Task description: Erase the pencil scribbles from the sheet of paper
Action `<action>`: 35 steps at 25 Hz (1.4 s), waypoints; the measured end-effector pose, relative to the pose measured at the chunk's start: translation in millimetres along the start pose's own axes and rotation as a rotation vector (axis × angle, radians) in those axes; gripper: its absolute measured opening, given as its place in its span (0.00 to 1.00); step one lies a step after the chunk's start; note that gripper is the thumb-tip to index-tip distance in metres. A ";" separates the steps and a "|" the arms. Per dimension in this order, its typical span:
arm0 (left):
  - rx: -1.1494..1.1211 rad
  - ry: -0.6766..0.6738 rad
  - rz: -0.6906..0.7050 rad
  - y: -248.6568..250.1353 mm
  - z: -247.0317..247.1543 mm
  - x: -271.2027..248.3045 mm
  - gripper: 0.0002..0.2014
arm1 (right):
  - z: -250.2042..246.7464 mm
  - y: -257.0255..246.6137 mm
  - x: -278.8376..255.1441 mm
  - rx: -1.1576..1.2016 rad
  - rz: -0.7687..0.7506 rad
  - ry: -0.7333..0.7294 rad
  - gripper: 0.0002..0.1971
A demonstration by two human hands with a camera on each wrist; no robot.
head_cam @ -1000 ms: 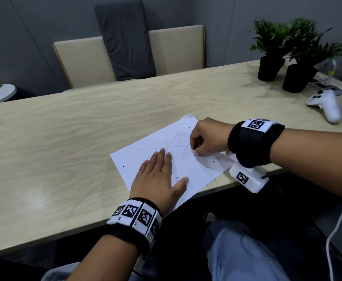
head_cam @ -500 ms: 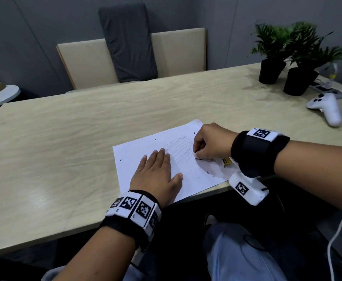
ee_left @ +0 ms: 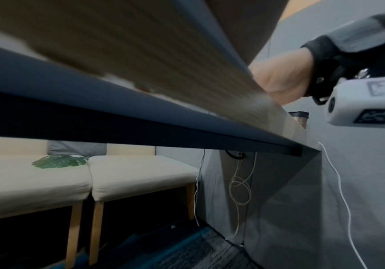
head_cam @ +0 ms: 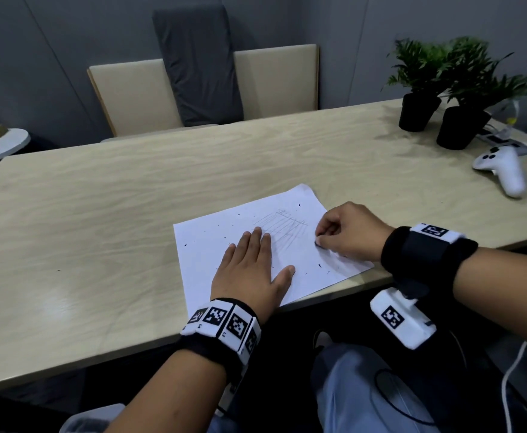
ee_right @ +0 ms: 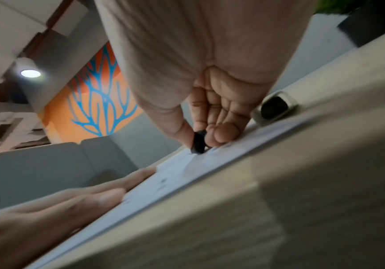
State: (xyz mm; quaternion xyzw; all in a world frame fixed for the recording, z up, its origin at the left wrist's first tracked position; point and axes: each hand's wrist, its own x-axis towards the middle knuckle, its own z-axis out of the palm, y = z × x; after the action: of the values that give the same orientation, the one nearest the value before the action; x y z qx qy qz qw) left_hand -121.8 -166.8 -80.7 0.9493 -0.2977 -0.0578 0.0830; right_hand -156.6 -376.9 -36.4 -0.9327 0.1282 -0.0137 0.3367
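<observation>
While we sit at the surface (head_cam: 99,229), our left hand (head_cam: 249,270) lies flat, fingers straight, pressing the sheet of paper (head_cam: 212,245) at its near edge. At two o'clock from it, our right hand (head_cam: 346,232) pinches a dark eraser (ee_right: 198,141) against the paper, beside faint pencil scribbles (head_cam: 282,228). Farther off at one o'clock lie a white controller (head_cam: 506,170) and potted plants (head_cam: 424,89).

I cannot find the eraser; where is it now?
The dark eraser is pinched in the right hand, touching the paper near its right edge.
</observation>
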 end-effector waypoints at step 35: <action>0.000 0.008 0.006 0.5 -0.6 -0.4 0.45 | -12.1 -35.8 41.8 -0.388 -0.163 -0.145 0.04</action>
State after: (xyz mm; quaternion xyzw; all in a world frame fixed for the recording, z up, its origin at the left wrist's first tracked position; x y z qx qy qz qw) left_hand -122.2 -166.9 -80.0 0.9486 -0.3003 -0.0539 0.0844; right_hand -109.3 -368.3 -7.0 -0.9859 0.0282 0.0513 0.1569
